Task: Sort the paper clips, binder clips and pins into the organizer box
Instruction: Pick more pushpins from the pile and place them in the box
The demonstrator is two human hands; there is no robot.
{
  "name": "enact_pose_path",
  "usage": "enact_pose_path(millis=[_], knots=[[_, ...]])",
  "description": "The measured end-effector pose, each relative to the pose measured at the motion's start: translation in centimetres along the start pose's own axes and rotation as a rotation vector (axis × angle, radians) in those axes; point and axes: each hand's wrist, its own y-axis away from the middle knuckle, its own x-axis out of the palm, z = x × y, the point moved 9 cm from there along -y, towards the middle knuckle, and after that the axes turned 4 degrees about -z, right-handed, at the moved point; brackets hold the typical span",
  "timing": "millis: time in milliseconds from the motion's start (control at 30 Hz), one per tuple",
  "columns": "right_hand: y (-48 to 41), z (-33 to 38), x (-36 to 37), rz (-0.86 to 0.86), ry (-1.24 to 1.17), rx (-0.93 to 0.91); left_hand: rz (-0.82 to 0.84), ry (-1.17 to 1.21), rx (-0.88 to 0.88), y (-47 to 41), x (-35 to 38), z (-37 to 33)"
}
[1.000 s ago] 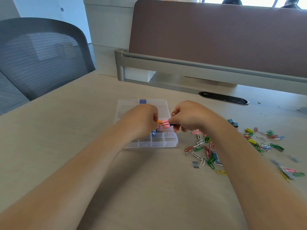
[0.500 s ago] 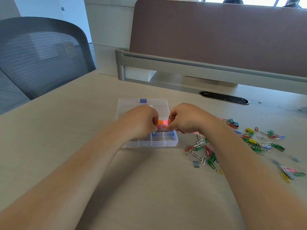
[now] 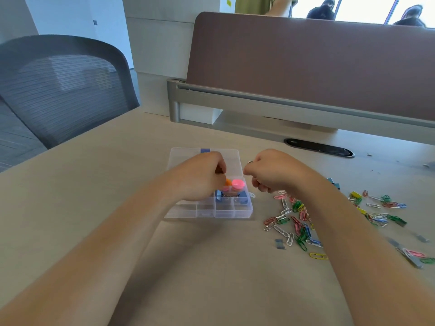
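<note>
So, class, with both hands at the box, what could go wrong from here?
1. The right forearm hangs over the loose paper clips; a sweep might scatter them.
2. The left hand covers part of the box; a nudge could knock the pink pin in with the blue binder clips.

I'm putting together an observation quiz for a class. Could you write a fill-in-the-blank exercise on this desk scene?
1. The loose paper clips lie on the table to the ___ of the organizer box.
2. In the organizer box, the round-headed pin next to the orange pin is ___ in colour.
3. The binder clips already in the organizer box are ___.

Missing words: right; pink; blue.
</note>
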Motion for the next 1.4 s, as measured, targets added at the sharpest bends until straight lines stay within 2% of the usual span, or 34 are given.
enact_pose_path(millis=[200, 333, 500, 600, 833, 1400], knots=[[-0.3, 0.3, 0.6, 0.049, 0.059, -0.054, -0.166, 0.059, 0.031, -0.1, -1.5, -0.3], [0.3, 0.9, 0.5, 0.069, 0.008, -0.124, -0.176, 0.056, 0.052, 0.0, -1.9, -0.5], [0.1, 1.2, 0.2, 0.006, 0.122, -0.162, -0.21, 0.132, 0.029, 0.1, -2.3, -0.1], [-0.1, 1.0, -0.1, -0.025, 0.138, -0.147, -0.171, 0.164, -0.019, 0.1, -1.7, 0.1], [0.0, 1.0, 0.4, 0.033, 0.176, -0.15, -0.133, 0.16, -0.09, 0.2, -0.8, 0.5], [0.3, 1.2, 0.9, 0.066, 0.158, -0.169, -0.155, 0.011, -0.081, 0.0, 0.7, 0.3]])
